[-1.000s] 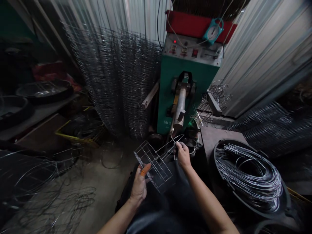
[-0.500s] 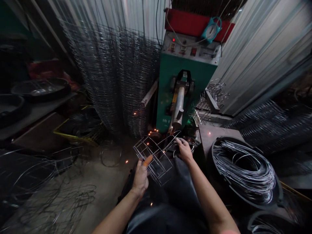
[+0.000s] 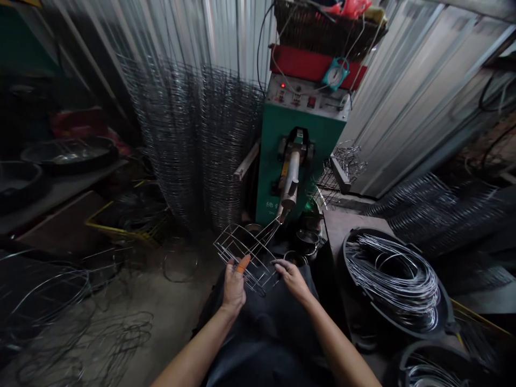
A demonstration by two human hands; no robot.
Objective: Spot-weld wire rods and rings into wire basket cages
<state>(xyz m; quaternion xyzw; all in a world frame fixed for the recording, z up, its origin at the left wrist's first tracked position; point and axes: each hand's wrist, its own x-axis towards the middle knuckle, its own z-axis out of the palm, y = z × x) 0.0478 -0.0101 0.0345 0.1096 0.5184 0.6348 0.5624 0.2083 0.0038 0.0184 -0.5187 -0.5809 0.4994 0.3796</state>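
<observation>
A small wire basket frame hangs tilted over my lap, its far right wires reaching the tip of the metal arm on the green machine. My left hand, with an orange cover on the thumb, is closed on the frame's near left side. My right hand pinches at the frame's right near corner, fingers closed around a wire there. The machine's lower tip touches or nearly touches the wires; the exact contact is too small to tell.
Tall stacks of wire mesh stand behind at the left. A black tub of wire rings sits on the right. Loose wires lie on the floor at the left. A yellow crate is beyond them.
The orange sparks are gone. My right hand has moved down and left, nearer to my body, along the frame. The frame has shifted slightly left, and the camera view has tilted up.
</observation>
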